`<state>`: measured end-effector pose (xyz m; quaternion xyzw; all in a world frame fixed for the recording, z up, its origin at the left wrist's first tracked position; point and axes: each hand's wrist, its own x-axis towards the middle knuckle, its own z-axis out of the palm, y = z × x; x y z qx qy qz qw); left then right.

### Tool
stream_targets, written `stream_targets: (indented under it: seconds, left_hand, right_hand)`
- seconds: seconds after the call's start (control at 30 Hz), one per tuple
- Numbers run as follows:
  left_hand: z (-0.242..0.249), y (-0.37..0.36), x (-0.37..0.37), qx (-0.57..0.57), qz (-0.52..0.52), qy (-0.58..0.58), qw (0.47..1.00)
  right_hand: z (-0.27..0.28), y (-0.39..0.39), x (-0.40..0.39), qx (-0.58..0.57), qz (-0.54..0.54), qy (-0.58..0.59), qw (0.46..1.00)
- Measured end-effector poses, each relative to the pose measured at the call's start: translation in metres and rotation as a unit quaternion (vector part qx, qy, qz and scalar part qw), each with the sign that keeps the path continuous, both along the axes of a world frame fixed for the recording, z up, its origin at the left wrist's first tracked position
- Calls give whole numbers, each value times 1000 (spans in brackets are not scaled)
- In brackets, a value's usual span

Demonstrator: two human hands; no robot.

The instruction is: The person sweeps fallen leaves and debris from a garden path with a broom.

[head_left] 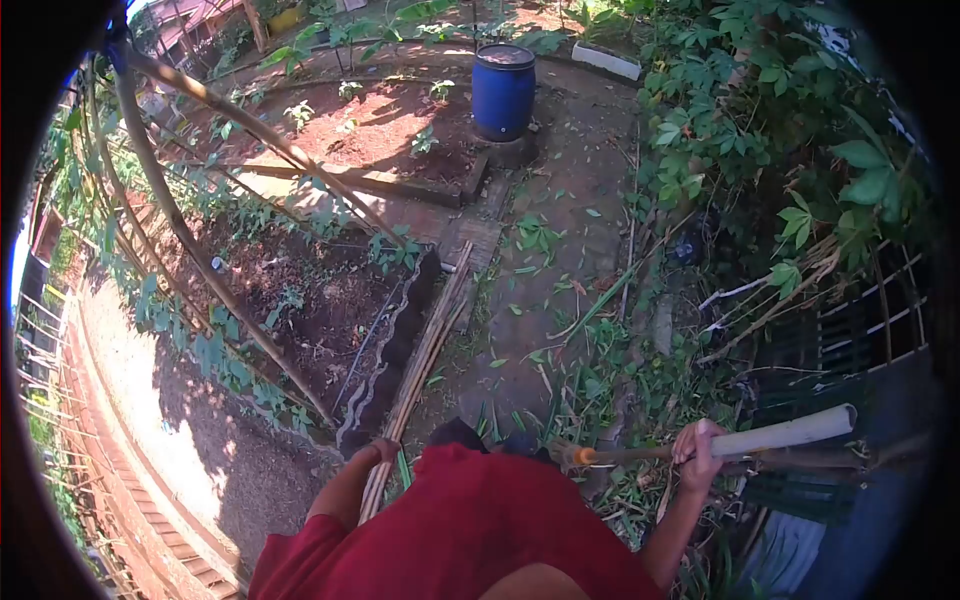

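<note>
My left hand (381, 449) is closed around a bundle of long thin sticks (428, 342), low in the view on the left side of my red shirt. The sticks slant up along a wavy-edged bed border. On the right, my right hand (697, 447) has its fingers wrapped round a pale pole (785, 432), whose hollow-looking end points right. A thinner shaft with an orange part (585, 456) extends leftward from this hand, close to my shirt. Its far end is unclear.
A blue barrel (503, 93) stands beyond the dirt path (560, 215). Planted beds and leaning poles (185, 235) are on the left. Leafy bushes (770, 120) and dark slatted panels (840, 350) line the right. Cut leaves and stalks litter the ground.
</note>
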<state>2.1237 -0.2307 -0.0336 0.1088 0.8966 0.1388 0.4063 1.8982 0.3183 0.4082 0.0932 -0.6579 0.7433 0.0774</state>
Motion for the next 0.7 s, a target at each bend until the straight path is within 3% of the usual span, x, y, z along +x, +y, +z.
stream_targets:
  seconds: [0.03, 0.1, 0.13, 0.2, 0.33, 0.47, 0.6, 0.63, 0.67, 0.7]
  left_hand:
    - [-27, 18, 24, -23, 29, -94, 995]
    - [-11, 64, 40, 14, -18, -81, 996]
    - [-25, 81, 46, 27, 124, -154, 980]
    - [-17, 99, 20, 32, 249, -190, 949]
    - [-23, 98, -97, 28, 315, -193, 929]
    - [-45, 39, -257, -19, 334, -186, 924]
    - [-62, -54, -485, -100, 425, -140, 889]
    - [-59, -72, -566, -91, 317, -88, 940]
    - [-4, -78, -658, -91, 206, -20, 974]
    - [60, -71, -731, 30, 372, 54, 926]
  right_hand:
    - [-1, 0, -30, 34, 43, -16, 998]
    - [5, -9, -91, 36, 39, -42, 998]
    - [8, -12, -124, 49, 61, -24, 997]
    - [14, -18, -189, 59, 98, 9, 993]
    - [8, -31, -309, 38, 93, 18, 995]
    - [-18, -41, -418, 56, 52, 42, 996]
    - [-4, -58, -517, 75, 17, 44, 996]
    - [3, -62, -540, 71, 12, 45, 996]
    - [12, -67, -561, 50, 11, 78, 996]
    - [18, -73, -584, 28, 8, 110, 993]
